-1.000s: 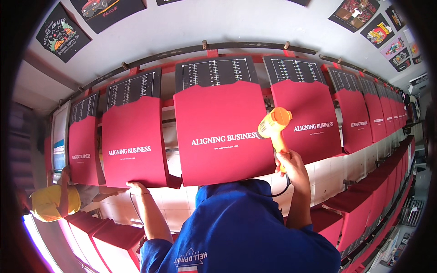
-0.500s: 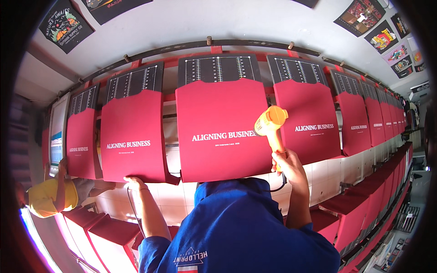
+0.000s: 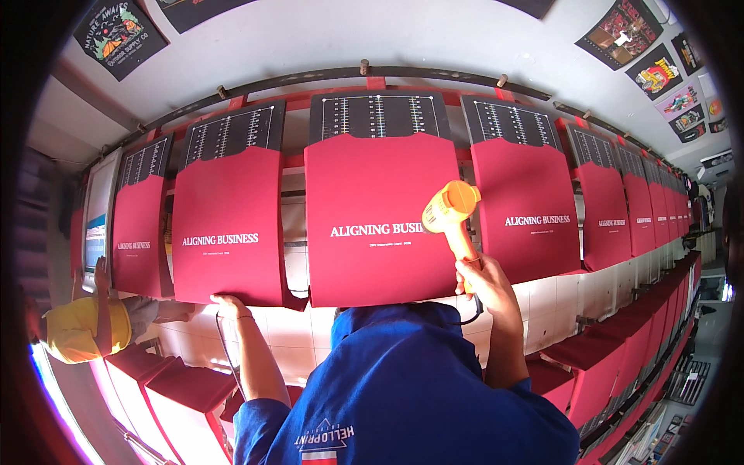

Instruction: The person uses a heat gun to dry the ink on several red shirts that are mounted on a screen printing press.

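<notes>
My right hand (image 3: 487, 280) is wrapped round the handle of a yellow-orange hair dryer (image 3: 457, 213). Its head is over the right part of the red shirt (image 3: 380, 182) on the middle board, hiding the end of the white print. A dark cord (image 3: 474, 311) leaves the handle and passes behind my body. On the left, my left hand (image 3: 231, 305) is at the lower edge of the neighbouring red shirt (image 3: 229, 194), fingers closed; the cord appears to run from it down along my forearm.
More red shirts (image 3: 531, 201) lie on black ruled boards (image 3: 377, 115) along a curved rail (image 3: 434, 72). Behind me is another row of red-covered boards (image 3: 597, 341). At far left, a person in a yellow top (image 3: 85, 329) has a hand by a framed screen (image 3: 98, 225).
The hair dryer has shifted slightly left over the middle shirt with my right hand. My left hand stays by the left shirt's lower edge. The whole view has turned a little.
</notes>
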{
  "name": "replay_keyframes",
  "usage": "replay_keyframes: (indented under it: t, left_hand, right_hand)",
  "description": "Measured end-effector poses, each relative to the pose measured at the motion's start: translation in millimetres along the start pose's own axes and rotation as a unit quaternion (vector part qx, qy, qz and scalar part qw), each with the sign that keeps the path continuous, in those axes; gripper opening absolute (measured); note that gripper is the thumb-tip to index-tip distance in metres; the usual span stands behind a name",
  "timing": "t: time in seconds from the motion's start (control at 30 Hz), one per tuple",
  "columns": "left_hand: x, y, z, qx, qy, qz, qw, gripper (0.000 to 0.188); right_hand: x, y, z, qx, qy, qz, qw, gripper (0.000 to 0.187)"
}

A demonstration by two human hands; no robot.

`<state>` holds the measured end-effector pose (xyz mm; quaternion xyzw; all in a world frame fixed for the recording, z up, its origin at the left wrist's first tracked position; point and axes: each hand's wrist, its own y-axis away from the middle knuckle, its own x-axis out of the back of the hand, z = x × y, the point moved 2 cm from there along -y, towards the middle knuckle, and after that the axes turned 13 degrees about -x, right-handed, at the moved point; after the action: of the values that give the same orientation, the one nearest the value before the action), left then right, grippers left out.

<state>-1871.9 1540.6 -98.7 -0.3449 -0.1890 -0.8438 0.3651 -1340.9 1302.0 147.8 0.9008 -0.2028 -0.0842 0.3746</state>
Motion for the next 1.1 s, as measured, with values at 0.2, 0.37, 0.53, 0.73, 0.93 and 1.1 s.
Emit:
replay_keyframes:
  t: [0.2, 0.37, 0.53, 0.73, 0.93, 1.1]
  left_hand:
    - [6, -70, -93, 0.01, -0.024, 0.101, 0.994, 0.078]
    - [-3, -24, -34, 0.097, 0.034, 0.074, 0.992, 0.083]
    - [12, -33, -48, 0.066, 0.029, 0.112, 0.991, 0.089]
    - [8, -18, -25, 0.104, 0.053, 0.146, 0.982, 0.087]
    - [10, -19, -28, 0.079, 0.08, 0.129, 0.985, 0.086]
    - [13, -18, -27, 0.103, 0.071, 0.131, 0.983, 0.084]
  right_hand:
    - [-14, -3, -13, -0.015, 0.035, -0.02, 0.999, 0.028]
    - [-11, -4, -12, -0.02, -0.003, -0.012, 1.0, 0.027]
    - [-14, -7, -17, -0.027, -0.001, -0.052, 0.998, 0.025]
    - [-21, -12, -12, -0.018, 0.024, -0.053, 0.998, 0.027]
    - [-30, -14, -12, -0.02, 0.053, -0.052, 0.997, 0.027]
    - [-34, -11, -20, -0.029, 0.037, -0.057, 0.997, 0.026]
